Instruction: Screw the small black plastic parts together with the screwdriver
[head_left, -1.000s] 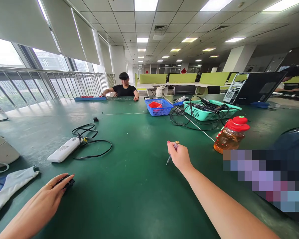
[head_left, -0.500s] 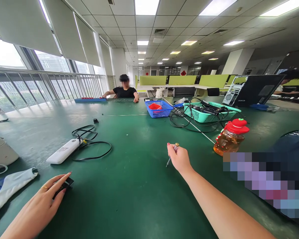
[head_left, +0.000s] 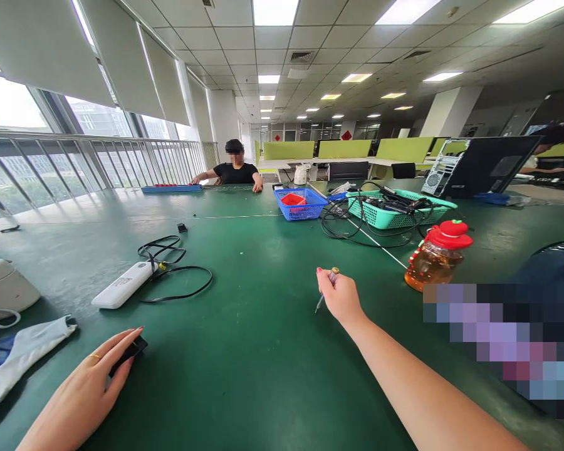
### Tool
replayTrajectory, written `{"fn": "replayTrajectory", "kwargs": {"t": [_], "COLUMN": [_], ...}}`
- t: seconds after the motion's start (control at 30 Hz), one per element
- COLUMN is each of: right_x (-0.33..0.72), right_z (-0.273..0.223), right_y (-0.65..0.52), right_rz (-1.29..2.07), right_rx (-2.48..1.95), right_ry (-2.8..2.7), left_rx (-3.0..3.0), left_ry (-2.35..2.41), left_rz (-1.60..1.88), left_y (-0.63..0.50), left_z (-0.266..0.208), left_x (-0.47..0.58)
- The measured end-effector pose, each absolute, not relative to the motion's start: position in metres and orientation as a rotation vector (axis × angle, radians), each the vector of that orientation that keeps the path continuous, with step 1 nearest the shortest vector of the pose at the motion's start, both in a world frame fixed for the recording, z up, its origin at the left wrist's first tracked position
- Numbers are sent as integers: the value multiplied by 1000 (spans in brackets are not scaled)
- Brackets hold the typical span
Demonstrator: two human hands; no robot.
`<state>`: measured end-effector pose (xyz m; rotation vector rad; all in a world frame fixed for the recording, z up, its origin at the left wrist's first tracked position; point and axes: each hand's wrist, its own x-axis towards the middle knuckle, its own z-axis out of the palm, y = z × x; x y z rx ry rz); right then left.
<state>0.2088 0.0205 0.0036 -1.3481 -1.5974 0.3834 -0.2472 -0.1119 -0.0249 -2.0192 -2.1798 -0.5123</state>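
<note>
A green table (head_left: 263, 351) fills nearly the whole view, running away to a far edge where a person in a black shirt (head_left: 235, 170) sits with both hands on its top. Toward the far right corner stand an open computer case (head_left: 474, 166), then a teal basket (head_left: 399, 210) with black cables spilling out, and just left of it a blue basket (head_left: 301, 203) holding something red. Near the right edge a red-capped jar (head_left: 435, 257) of amber liquid stands upright. By the left edge lie a white appliance (head_left: 2, 288) and a pale cloth (head_left: 19, 357); inward from these is a white power bank (head_left: 122, 285), its printed mark too blurred to read, with a looped black cable (head_left: 178, 275) beside it. The left hand (head_left: 87, 388) lies flat at the near edge, fingers extended and pressing on a small black object (head_left: 132, 351), not wrapped around it. The right hand (head_left: 341, 297), stretched out over the middle of the table, is closed around a small screwdriver (head_left: 326, 289): clear handle up out of the fist, thin shaft slanting down and left to the tabletop. The black object lies well to the left of that tip and nearer the person, so the left hand is far closer to it. No writing anywhere is legible.
</note>
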Motion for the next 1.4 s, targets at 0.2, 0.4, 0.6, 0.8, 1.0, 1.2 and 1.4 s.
{"fn": "replayTrajectory", "kwargs": {"t": [0.2,0.4,0.6,0.8,1.0,1.2,1.4], "right_x": [207,208,207,207,205,200,196], "right_z": [4,3,4,5,7,13,16], "right_y": [20,19,19,18,15,9,0], "right_rz": [356,329,307,337,307,147,-70], "right_rx": [-1359,-1343,-1320,-1329,-1332,-1264,-1046], "right_ry": [-1608,-1601,-1612,-1609,-1680,-1799,-1971], "left_rx": [-2089,-2019,-1985,-1955,-2153,-2748,-2914], "left_ry": [-2170,-2227,-2268,-2286,-2221,-1707,-1487], "left_rz": [-468,-511,-520,-491,-551,-561,-565], "left_y": [-111,-113,-112,-113,-107,-53,20], "left_z": [-17,-12,-10,-2,21,47,24], "left_x": [-245,-241,-239,-236,-201,-93,-12]}}
